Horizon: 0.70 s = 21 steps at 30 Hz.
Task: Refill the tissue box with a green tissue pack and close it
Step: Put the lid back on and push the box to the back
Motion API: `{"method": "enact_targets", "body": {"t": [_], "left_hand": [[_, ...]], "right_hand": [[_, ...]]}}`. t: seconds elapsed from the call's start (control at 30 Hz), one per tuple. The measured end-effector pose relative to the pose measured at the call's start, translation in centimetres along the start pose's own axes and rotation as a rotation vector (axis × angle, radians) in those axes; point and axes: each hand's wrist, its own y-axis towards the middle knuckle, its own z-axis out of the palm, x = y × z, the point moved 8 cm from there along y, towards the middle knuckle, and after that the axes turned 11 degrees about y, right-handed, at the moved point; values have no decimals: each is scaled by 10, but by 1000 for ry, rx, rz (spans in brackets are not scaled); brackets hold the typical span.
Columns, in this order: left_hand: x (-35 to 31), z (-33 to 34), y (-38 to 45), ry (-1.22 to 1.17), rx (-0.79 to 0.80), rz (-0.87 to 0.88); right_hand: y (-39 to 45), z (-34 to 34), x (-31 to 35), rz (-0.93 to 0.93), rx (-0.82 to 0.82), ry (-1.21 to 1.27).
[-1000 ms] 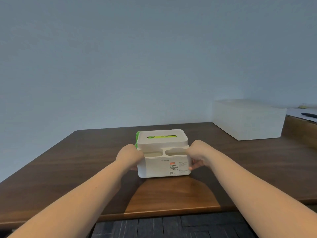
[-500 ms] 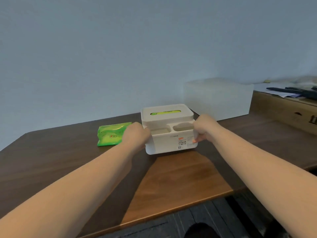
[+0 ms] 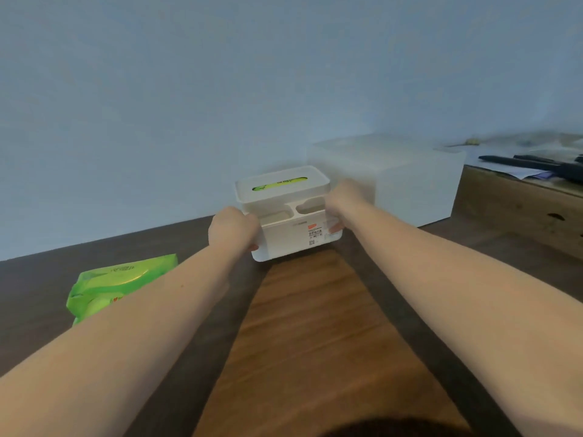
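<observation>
A white tissue box [image 3: 291, 234] stands on the dark wooden table [image 3: 315, 326], its lid [image 3: 280, 184] on top, with green showing through the lid's slot. Two empty front compartments face me. My left hand [image 3: 232, 230] grips the box's left side and my right hand [image 3: 342, 205] grips its right side. A green tissue pack [image 3: 116, 282] lies flat on the table to the left, partly hidden behind my left forearm.
A large white box [image 3: 407, 181] stands just behind and right of the tissue box. Further right is a wooden cabinet [image 3: 517, 209] with papers and black objects [image 3: 542, 165] on top. A blue-grey wall runs along the table's far edge.
The view has swung and the box now sits further right and back, near the large white box. The green pack, once hidden behind the box, lies exposed at the left.
</observation>
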Motion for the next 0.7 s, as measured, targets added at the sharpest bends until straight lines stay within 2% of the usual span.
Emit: {"method": "enact_targets", "body": {"t": [0.17,0.3,0.7], "left_hand": [[-7,24,39,-28,26,-42],[-6,33,62,-37,21,-62],[-10,48,77,-100,-44,-81]], "right_hand": [[37,3,14,-35,-63,-115],[59,16,12,-19,-53,-127],[82,16,6,-143,-179,-211]]}}
